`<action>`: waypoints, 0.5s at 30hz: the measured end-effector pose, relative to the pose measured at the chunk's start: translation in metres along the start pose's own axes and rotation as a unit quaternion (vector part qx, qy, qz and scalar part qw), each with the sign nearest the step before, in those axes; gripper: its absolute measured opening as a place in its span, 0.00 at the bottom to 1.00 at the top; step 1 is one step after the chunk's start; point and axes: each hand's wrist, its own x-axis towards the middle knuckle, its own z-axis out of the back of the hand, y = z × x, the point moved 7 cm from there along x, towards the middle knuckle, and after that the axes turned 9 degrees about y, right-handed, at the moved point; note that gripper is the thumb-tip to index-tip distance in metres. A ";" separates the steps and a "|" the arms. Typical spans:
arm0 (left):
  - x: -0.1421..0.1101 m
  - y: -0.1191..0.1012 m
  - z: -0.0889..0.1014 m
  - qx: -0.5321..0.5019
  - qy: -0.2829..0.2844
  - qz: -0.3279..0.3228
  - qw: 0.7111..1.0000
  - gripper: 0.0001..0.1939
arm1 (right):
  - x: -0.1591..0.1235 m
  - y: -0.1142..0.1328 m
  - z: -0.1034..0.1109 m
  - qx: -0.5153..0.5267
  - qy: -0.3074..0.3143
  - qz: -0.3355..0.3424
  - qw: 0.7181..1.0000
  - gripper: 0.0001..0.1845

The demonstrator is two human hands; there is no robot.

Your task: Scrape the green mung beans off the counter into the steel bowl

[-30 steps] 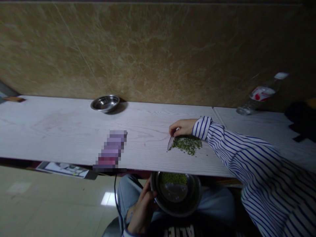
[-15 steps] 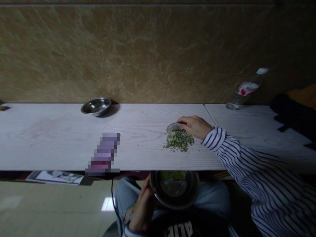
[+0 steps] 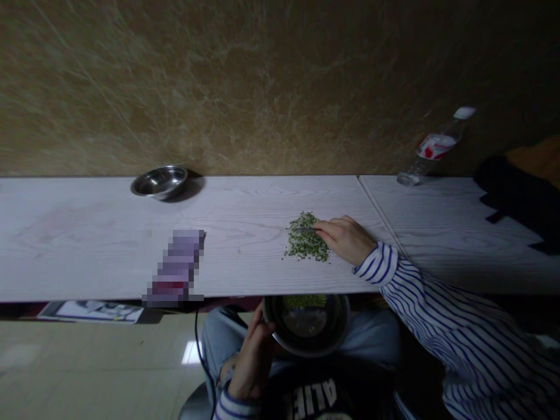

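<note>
The only view looks from the wearer's head, forward and steeply down. The wall [image 3: 219, 87] fills the top of the frame, the surface [image 3: 245, 274] crosses its middle, and the lap [image 3: 371, 335] lies close beneath at bottom centre. The right fingers [image 3: 324, 226] appear just right of centre, farther off.

The grains [image 3: 301, 249] are green, the sleeve [image 3: 441, 303] blue-and-white striped.
</note>
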 end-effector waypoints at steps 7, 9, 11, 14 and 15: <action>-0.004 -0.005 -0.012 0.002 0.016 -0.005 1.000 0.33 | -0.015 0.013 0.001 0.000 -0.021 0.031 0.999 0.12; -0.005 -0.006 -0.013 0.004 0.018 -0.005 1.000 0.33 | -0.019 0.016 0.000 0.002 -0.022 0.037 0.999 0.12; -0.005 -0.005 -0.012 0.012 0.011 -0.003 1.000 0.33 | -0.023 0.019 0.000 0.009 -0.031 0.045 0.998 0.12; -0.004 -0.003 -0.008 0.020 0.002 -0.002 1.000 0.32 | -0.028 0.023 0.002 0.019 -0.049 0.055 0.997 0.11; -0.003 -0.003 -0.007 0.021 0.000 -0.002 1.000 0.32 | -0.030 0.024 0.002 0.019 -0.051 0.057 0.997 0.11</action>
